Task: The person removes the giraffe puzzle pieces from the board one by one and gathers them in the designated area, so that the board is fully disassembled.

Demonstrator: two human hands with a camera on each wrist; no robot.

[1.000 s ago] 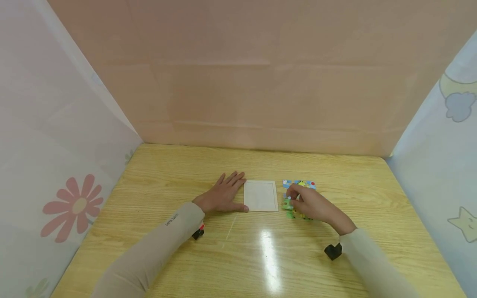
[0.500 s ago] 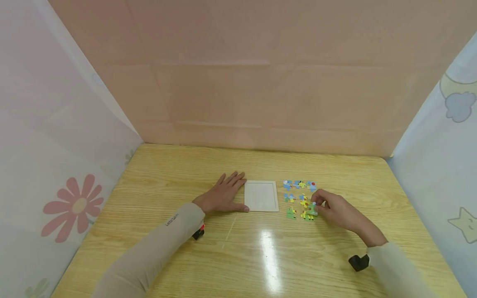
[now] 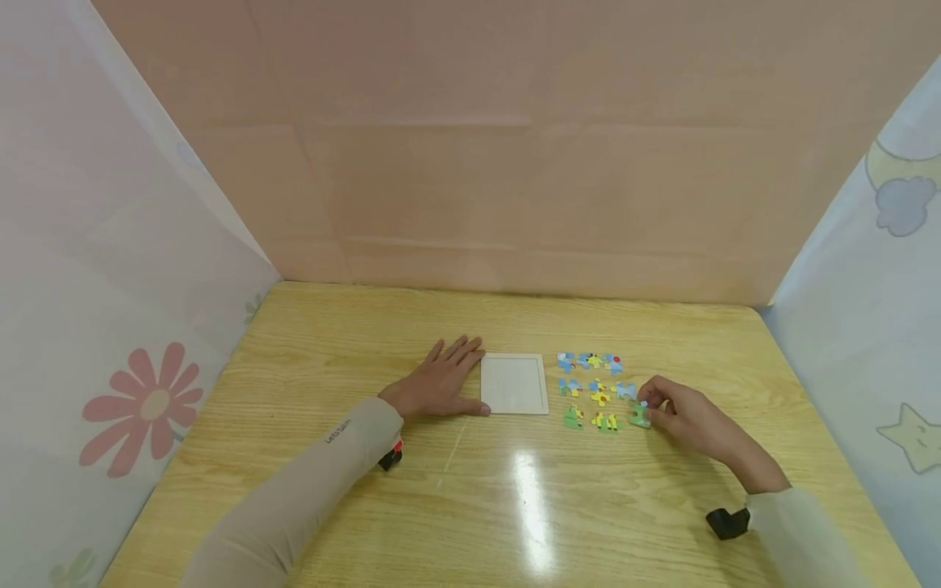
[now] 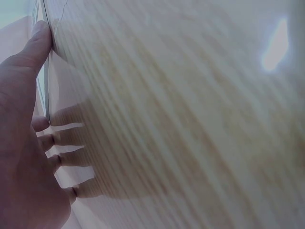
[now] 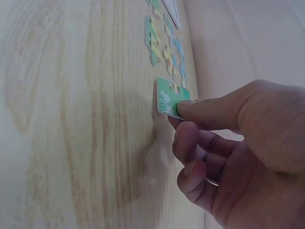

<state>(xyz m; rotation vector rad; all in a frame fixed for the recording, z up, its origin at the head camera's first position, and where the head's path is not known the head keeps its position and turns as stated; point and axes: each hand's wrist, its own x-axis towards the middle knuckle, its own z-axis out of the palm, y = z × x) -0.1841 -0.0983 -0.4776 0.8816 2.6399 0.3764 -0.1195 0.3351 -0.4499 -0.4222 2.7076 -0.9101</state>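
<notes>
My right hand (image 3: 684, 416) pinches a green puzzle piece (image 5: 167, 98) by its edge, thumb on top, just over the table at the lower right of the other pieces. Several loose puzzle pieces (image 3: 599, 394) in blue, yellow and green lie in three rows to the left of that hand. My left hand (image 3: 439, 382) lies spread on the table, its thumb and fingertips touching the left edge of a pale square puzzle frame (image 3: 546, 392). In the left wrist view, the left thumb (image 4: 40, 45) rests against the frame's side.
The wooden table (image 3: 331, 343) is bounded by a tan backdrop (image 3: 470, 204) behind and patterned sheets at both sides. A bright light reflection (image 3: 532, 514) lies on the tabletop in front of the frame.
My right hand has moved right, carrying the green puzzle piece from the left side of the rows, over the other pieces, to their lower right. My left hand has stayed put.
</notes>
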